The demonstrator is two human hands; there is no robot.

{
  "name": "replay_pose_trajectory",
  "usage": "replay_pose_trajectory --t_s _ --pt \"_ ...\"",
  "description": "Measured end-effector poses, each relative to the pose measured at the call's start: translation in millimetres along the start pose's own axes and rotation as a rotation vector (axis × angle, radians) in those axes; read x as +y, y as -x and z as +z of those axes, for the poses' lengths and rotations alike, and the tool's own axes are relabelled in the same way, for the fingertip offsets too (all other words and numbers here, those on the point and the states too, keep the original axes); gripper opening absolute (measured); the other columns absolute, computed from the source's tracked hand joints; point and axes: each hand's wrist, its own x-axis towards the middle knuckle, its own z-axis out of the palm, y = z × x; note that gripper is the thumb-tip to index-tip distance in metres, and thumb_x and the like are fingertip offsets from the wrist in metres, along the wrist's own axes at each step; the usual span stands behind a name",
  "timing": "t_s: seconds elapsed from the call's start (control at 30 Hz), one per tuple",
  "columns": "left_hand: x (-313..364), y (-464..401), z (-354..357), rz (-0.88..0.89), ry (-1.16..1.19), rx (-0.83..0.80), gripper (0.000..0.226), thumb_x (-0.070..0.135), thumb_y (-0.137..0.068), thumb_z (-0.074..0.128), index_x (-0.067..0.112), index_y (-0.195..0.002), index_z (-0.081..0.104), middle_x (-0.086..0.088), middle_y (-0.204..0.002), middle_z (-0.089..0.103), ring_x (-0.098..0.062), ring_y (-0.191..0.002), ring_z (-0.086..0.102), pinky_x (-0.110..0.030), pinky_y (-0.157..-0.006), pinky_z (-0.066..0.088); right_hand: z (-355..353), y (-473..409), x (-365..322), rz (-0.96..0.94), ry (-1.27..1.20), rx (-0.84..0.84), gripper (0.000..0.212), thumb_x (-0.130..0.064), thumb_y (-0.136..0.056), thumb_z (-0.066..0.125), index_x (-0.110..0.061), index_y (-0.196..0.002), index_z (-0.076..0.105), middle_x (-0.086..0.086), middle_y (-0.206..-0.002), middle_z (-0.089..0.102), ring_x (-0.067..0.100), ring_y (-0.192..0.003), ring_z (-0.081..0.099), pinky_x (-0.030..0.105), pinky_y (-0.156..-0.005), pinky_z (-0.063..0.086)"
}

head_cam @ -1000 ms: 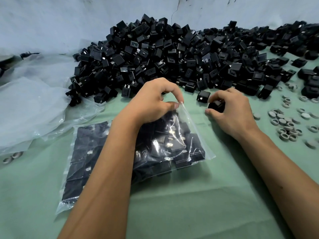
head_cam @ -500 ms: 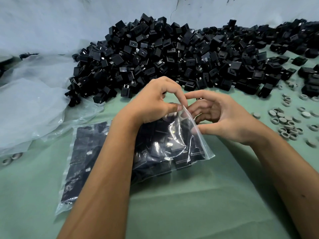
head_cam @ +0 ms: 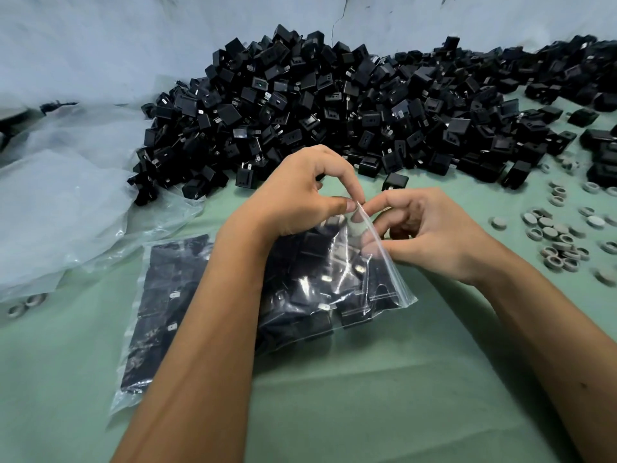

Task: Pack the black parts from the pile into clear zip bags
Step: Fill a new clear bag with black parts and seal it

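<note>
Forearms cover the middle of the clear zip bag (head_cam: pixel 337 282), so part of its contents is hidden, and I cannot make out whether my right hand (head_cam: pixel 430 235) holds a black part behind the film. Pile (head_cam: pixel 334 108) runs out of view at the right edge. The bag lies flat on the green table (head_cam: pixel 367 396), near the pile, and is packed with black parts (head_cam: pixel 317 295): small square blocks with short metal prongs, their outlines blurred by glare on the plastic. My left hand (head_cam: pixel 300 198) pinches the bag's upper corner between thumb and forefinger, lifting the mouth. My right hand sits at the open mouth, fingers curled, thumb against the zip strip. Grey rings (head_cam: pixel 557 242) lie scattered to the right; loose plastic sheeting (head_cam: pixel 66 202) lies to the left.
</note>
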Motion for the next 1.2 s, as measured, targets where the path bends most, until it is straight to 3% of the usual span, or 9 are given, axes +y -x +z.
replay_pose_trajectory --t_s 0.17,0.3,0.6,0.7,0.8,0.87,1.0,1.1,1.2 --pt "1 -1 1 0.02 -0.012 0.009 0.017 0.014 -0.083 0.084 0.03 -0.085 0.079 0.011 -0.116 0.063 -0.004 -0.117 0.058 -0.036 -0.101 0.049 3 -2 1 0.007 0.034 -0.006 0.037 -0.011 -0.077 0.091 -0.017 -0.104 0.067 0.005 -0.085 0.08 0.046 -0.084 0.071 0.062 -0.089 0.055" --pt "3 -1 1 0.025 -0.003 0.037 0.015 0.012 -0.082 0.085 0.026 -0.085 0.079 0.01 -0.115 0.065 -0.005 -0.115 0.06 -0.041 -0.103 0.049 13 -4 4 0.007 -0.004 0.023 0.045 -0.022 -0.07 0.094 -0.016 -0.097 0.058 0.006 -0.083 0.08 0.061 -0.073 0.064 0.074 -0.073 0.051" --pt "1 -2 3 0.009 0.003 0.021 0.017 0.013 -0.082 0.085 0.028 -0.084 0.079 0.008 -0.116 0.065 -0.007 -0.115 0.059 -0.038 -0.101 0.05 7 -8 11 -0.078 0.14 0.118 0.035 -0.017 -0.071 0.094 -0.012 -0.078 0.06 0.003 -0.07 0.068 0.027 -0.058 0.052 0.039 -0.055 0.042" --pt "-1 -2 4 -0.012 -0.017 -0.014 0.017 0.016 -0.083 0.084 0.031 -0.083 0.078 0.007 -0.116 0.064 -0.011 -0.116 0.059 -0.041 -0.1 0.052 -9 -11 20 -0.076 0.263 0.302 0.018 -0.01 -0.084 0.082 -0.012 -0.079 0.065 -0.001 -0.074 0.067 0.018 -0.066 0.056 0.036 -0.066 0.047" --pt "-3 -2 7 -0.037 -0.036 -0.058 0.014 0.014 -0.084 0.083 0.027 -0.085 0.078 0.002 -0.116 0.064 -0.011 -0.116 0.06 -0.039 -0.097 0.055 -17 -14 34 0.03 0.628 0.519 0.017 -0.03 -0.088 0.079 -0.019 -0.094 0.068 -0.005 -0.097 0.068 0.016 -0.092 0.054 0.031 -0.083 0.044" --pt "-5 -3 8 -0.05 -0.029 -0.081 0.014 0.012 -0.085 0.082 0.025 -0.086 0.078 -0.001 -0.115 0.064 -0.014 -0.114 0.06 -0.037 -0.094 0.058 -19 -15 41 0.079 0.798 0.481 0.035 -0.043 -0.088 0.075 -0.023 -0.115 0.066 -0.001 -0.122 0.06 0.021 -0.12 0.043 0.029 -0.098 0.035" --pt "-5 -3 9 -0.062 -0.028 -0.092 0.014 0.013 -0.086 0.081 0.027 -0.086 0.077 0.0 -0.112 0.064 -0.016 -0.112 0.061 -0.035 -0.092 0.059 -16 -20 46 0.16 0.925 0.313 0.062 -0.056 -0.094 0.063 -0.037 -0.15 0.045 0.003 -0.165 0.028 0.027 -0.15 0.017 0.055 -0.118 0.028" --pt "-5 -2 8 -0.064 -0.041 -0.099 0.014 0.016 -0.087 0.081 0.03 -0.086 0.076 0.003 -0.112 0.064 -0.014 -0.113 0.06 -0.035 -0.093 0.058 -14 -24 48 0.204 0.955 0.226 0.063 -0.056 -0.099 0.054 -0.041 -0.157 0.033 0.002 -0.172 0.014 0.026 -0.156 0.008 0.057 -0.121 0.021" --pt "-6 -3 8 -0.073 -0.037 -0.11 0.014 0.017 -0.087 0.081 0.03 -0.086 0.076 0.002 -0.115 0.064 -0.016 -0.116 0.06 -0.036 -0.095 0.057 -15 -23 47 0.151 0.881 0.279 0.058 -0.051 -0.096 0.064 -0.036 -0.149 0.046 0.005 -0.158 0.036 0.028 -0.149 0.025 0.048 -0.118 0.029"
